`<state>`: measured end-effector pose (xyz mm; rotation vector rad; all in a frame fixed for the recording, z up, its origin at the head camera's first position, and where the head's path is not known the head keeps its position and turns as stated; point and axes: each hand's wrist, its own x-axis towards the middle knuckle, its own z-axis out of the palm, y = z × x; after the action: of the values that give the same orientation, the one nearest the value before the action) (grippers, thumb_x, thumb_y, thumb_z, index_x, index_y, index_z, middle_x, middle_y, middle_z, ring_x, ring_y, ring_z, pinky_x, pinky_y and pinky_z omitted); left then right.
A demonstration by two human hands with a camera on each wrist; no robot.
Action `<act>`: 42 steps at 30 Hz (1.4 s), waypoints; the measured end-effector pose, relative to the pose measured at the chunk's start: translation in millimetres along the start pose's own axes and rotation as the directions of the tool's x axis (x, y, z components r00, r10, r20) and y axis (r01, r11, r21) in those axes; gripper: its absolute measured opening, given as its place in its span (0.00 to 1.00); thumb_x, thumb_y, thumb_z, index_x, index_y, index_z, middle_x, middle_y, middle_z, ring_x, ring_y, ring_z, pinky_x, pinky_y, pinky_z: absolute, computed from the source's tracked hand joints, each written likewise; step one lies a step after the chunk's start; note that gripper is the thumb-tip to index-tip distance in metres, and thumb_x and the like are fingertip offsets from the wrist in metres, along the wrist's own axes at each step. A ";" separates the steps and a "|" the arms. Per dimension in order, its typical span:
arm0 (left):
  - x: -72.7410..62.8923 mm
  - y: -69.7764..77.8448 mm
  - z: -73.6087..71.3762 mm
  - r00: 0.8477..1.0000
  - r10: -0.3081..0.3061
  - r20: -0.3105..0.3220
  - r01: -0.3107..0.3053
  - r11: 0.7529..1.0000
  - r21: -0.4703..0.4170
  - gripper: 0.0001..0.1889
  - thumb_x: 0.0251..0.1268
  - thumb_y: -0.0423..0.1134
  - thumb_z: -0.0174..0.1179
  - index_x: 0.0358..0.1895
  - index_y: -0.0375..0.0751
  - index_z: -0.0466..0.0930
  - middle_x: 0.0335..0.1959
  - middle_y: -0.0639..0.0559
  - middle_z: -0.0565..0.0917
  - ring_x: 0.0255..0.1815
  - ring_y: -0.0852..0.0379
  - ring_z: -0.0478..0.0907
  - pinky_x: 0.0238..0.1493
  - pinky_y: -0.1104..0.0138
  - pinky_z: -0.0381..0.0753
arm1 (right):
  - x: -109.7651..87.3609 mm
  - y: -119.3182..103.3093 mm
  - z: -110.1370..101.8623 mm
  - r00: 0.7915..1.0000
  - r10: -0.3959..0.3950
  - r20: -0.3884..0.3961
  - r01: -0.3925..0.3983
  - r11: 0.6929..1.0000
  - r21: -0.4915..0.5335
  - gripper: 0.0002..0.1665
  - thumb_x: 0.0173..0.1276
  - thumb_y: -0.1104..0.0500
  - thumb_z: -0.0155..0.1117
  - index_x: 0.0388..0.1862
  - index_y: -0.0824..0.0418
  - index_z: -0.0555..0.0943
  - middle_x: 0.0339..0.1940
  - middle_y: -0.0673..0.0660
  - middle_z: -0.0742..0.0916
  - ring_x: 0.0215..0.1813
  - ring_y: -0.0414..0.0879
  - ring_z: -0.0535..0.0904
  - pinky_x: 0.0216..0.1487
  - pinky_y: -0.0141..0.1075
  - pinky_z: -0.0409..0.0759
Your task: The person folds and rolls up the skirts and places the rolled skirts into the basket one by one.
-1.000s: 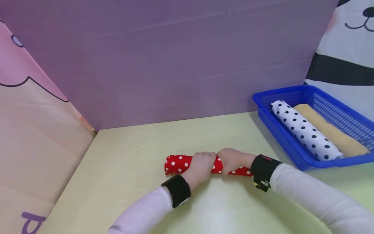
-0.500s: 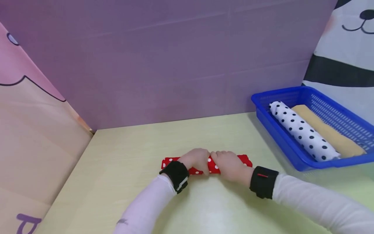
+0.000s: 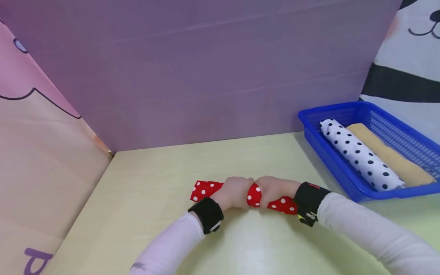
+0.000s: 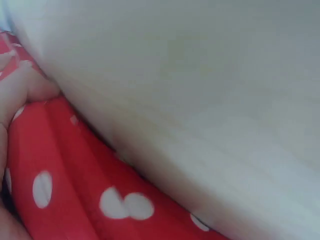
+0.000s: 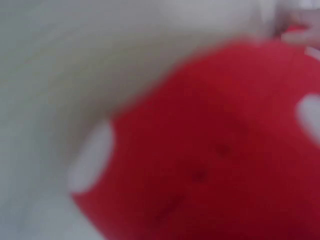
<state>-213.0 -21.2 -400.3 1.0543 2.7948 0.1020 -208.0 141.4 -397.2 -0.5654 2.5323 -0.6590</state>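
A rolled red cloth with white dots lies crosswise before me, its left end sticking out flattened past my left hand. That hand grips the roll just left of its middle. My right hand holds it just to the right, and the two fists nearly meet with a short strip of cloth between them. The right end slants toward me under the right wrist. Up close in the left wrist view, the dotted cloth shows folds beside the fingers. The right wrist view is blurred and mostly filled by the cloth.
At the right stands a blue plastic basket holding a white roll with black dots and a tan roll. The pale table ends at a purple backdrop. A printed sheet hangs at the left.
Both hands have kept turning at the wrists on the cloth, back and forth. Since half a second ago the right end has swung toward me and the left end shows more. The basket's contents are unchanged.
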 end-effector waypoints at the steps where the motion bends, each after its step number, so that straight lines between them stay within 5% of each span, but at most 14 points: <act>1: 0.5 1.6 0.2 1.000 0.004 -0.001 -0.004 1.000 0.013 0.28 0.37 0.46 0.76 0.43 0.47 0.72 0.31 0.57 0.78 0.30 0.61 0.74 0.34 0.70 0.75 | -1.7 -0.1 -2.0 0.999 0.042 0.029 -0.043 0.998 0.040 0.28 0.39 0.58 0.77 0.42 0.58 0.76 0.35 0.49 0.81 0.38 0.44 0.76 0.41 0.40 0.77; 5: 3.3 4.5 -0.1 1.000 -0.006 0.022 0.006 1.000 0.018 0.28 0.37 0.47 0.76 0.43 0.48 0.73 0.30 0.58 0.78 0.30 0.62 0.73 0.34 0.70 0.75 | -6.5 -0.7 1.4 0.998 0.069 -0.006 -0.069 0.997 0.044 0.32 0.38 0.58 0.78 0.45 0.58 0.76 0.37 0.50 0.81 0.40 0.44 0.76 0.44 0.41 0.78; 8: 6.6 0.8 -0.2 0.999 -0.004 0.054 0.006 0.999 -0.034 0.26 0.36 0.47 0.76 0.41 0.49 0.75 0.29 0.60 0.78 0.30 0.62 0.73 0.34 0.70 0.74 | -9.4 -2.7 12.6 0.986 -0.020 -0.163 -0.001 0.992 -0.126 0.32 0.37 0.57 0.80 0.43 0.60 0.75 0.32 0.49 0.81 0.36 0.44 0.77 0.41 0.41 0.77; 12: 10.6 -1.4 0.3 0.997 -0.001 0.080 0.006 0.998 -0.061 0.25 0.36 0.47 0.76 0.41 0.49 0.75 0.30 0.60 0.78 0.32 0.61 0.73 0.36 0.69 0.74 | -12.1 -4.0 24.9 0.939 -0.125 -0.319 0.004 0.935 -0.355 0.32 0.40 0.54 0.78 0.42 0.65 0.73 0.28 0.52 0.81 0.32 0.46 0.78 0.38 0.43 0.78; 19: 6.8 2.1 0.6 1.000 0.006 0.030 -0.006 1.000 -0.013 0.28 0.38 0.47 0.75 0.46 0.47 0.74 0.31 0.59 0.79 0.32 0.61 0.73 0.36 0.70 0.74 | -13.6 -1.9 25.9 0.922 -0.170 -0.347 0.009 0.906 -0.422 0.31 0.43 0.53 0.77 0.42 0.65 0.73 0.27 0.52 0.81 0.29 0.46 0.77 0.37 0.42 0.77; 30: -15.7 -7.4 2.5 0.999 0.029 -0.014 -0.026 0.989 0.144 0.39 0.40 0.50 0.75 0.60 0.47 0.68 0.47 0.53 0.80 0.45 0.58 0.76 0.48 0.63 0.79 | -12.6 -11.8 24.5 0.966 -0.018 -0.257 -0.023 0.987 -0.157 0.31 0.37 0.54 0.81 0.39 0.60 0.74 0.31 0.49 0.82 0.34 0.44 0.76 0.39 0.41 0.78; 35: -21.3 -16.3 1.9 0.997 0.063 -0.033 -0.052 0.961 0.273 0.38 0.41 0.51 0.75 0.58 0.49 0.69 0.48 0.53 0.79 0.48 0.57 0.77 0.50 0.62 0.79 | -11.7 -16.0 26.3 0.971 0.060 -0.230 -0.072 0.997 -0.042 0.32 0.37 0.55 0.81 0.40 0.59 0.74 0.34 0.49 0.82 0.36 0.44 0.76 0.40 0.41 0.79; 42: -30.3 -29.3 -2.3 0.990 0.127 -0.058 -0.102 0.942 0.320 0.38 0.40 0.52 0.75 0.58 0.51 0.68 0.48 0.53 0.79 0.49 0.56 0.77 0.53 0.61 0.78 | -15.4 -21.4 32.9 0.960 0.101 -0.261 -0.086 0.994 0.070 0.32 0.37 0.55 0.81 0.41 0.60 0.74 0.35 0.49 0.81 0.36 0.43 0.76 0.40 0.41 0.79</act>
<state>-210.0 -63.2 -397.9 1.3090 2.8815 -0.3108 -172.6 120.4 -406.4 -0.3544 2.7556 -0.8173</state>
